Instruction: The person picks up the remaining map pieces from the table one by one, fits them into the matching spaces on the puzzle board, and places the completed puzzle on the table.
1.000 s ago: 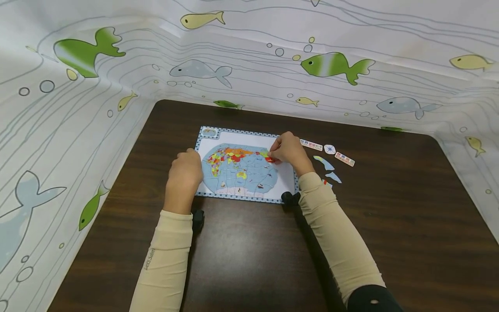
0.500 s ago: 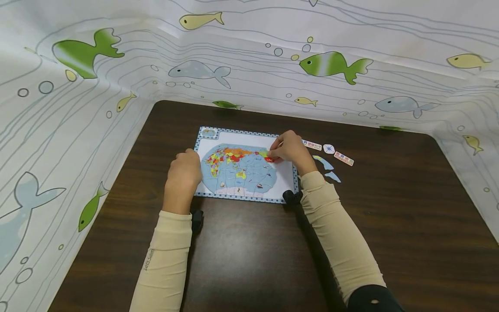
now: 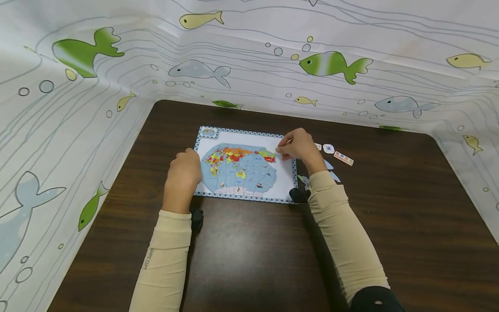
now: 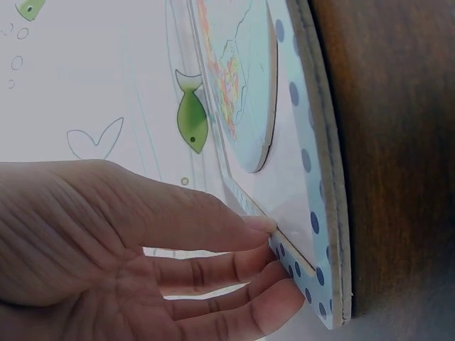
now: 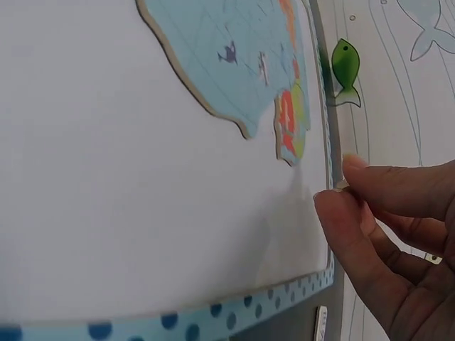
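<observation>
A world-map jigsaw board [image 3: 286,180] with a dotted blue border lies on the table, its joined map pieces [image 3: 249,169] raised above the white backing. My left hand [image 3: 184,173] is at the board's left side; in the left wrist view its thumb and fingers grip the dotted border [image 4: 307,160]. Over the upper right of the board is my right hand [image 3: 299,146]. Its thumb and forefinger pinch a small puzzle piece [image 5: 342,186], mostly hidden, with only a thin edge showing. A red and green piece [image 5: 287,124] sits at the map's edge, apart from the fingers.
Right of the board lie a compass-rose piece [image 3: 328,148], a red-lettered label strip [image 3: 344,158] and loose blue pieces [image 3: 334,176], partly behind the right arm. A green-tinged piece [image 3: 303,179] is beside the right sleeve. A fish-patterned curtain [image 3: 253,52] borders the table.
My right hand has moved right and slightly up, off the map's upper right edge, uncovering the red and green piece there. The left hand stays at the board's left side.
</observation>
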### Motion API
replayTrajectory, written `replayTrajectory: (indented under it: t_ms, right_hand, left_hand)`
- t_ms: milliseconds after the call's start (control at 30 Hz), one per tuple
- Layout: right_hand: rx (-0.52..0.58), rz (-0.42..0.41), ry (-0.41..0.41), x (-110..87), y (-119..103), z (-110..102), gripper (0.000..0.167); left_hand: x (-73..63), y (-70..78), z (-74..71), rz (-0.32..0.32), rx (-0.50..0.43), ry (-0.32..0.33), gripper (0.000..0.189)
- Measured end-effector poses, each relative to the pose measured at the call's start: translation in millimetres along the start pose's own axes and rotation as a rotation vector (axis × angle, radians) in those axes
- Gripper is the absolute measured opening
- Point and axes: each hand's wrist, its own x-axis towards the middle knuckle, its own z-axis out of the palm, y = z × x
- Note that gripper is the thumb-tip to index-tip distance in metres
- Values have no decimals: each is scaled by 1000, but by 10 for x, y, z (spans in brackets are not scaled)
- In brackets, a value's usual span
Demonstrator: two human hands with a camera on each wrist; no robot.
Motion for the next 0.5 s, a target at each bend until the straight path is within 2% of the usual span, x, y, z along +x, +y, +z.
replayTrajectory:
  t_ms: [333, 500]
  right_hand:
    - [31, -20, 13, -15, 143, -204, 21]
    - [0, -42, 30, -41, 189, -279, 21]
  left_hand:
    - [-7, 15, 9, 3, -4, 3, 53]
    - [-6, 16, 11, -2, -8, 1, 53]
